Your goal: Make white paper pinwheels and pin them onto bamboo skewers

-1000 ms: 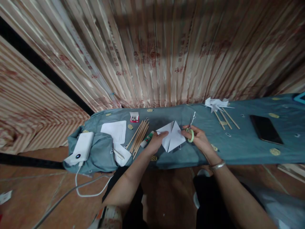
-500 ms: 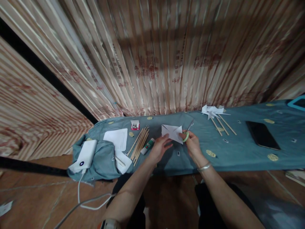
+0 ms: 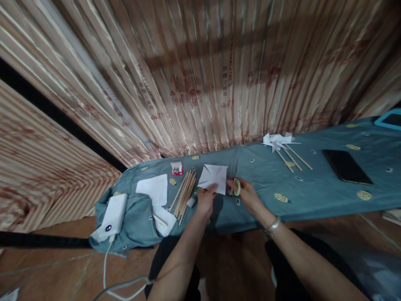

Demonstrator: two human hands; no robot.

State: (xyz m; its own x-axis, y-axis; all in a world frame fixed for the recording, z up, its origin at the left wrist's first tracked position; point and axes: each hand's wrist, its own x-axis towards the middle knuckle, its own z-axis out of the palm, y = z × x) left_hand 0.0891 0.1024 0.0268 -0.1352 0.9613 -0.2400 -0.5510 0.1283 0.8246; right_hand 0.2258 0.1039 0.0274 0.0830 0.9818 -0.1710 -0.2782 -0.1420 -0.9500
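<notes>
My left hand [image 3: 206,198] grips a square of white paper [image 3: 216,175] by its near edge, thumb on top. Slits run in from the paper's corners toward its middle. My right hand [image 3: 249,194] holds a pair of scissors [image 3: 237,187] by light green handles, the blades pointing away from me, just right of the paper and apart from it. Partly behind my left hand lies a glue stick [image 3: 192,201]. Beside it is a bundle of wooden sticks [image 3: 185,194].
White paper sheets [image 3: 153,188], an open small red box [image 3: 177,169] and a white power bank [image 3: 115,214] with a cable lie left. Paper pinwheels [image 3: 277,142] on sticks and a black phone [image 3: 347,166] lie right on the teal cloth [image 3: 260,209]. A blue-framed device [image 3: 390,119] sits far right.
My left hand has moved left with the paper, which has turned and shows more of its face. My right hand with the scissors has come away from the paper's edge.
</notes>
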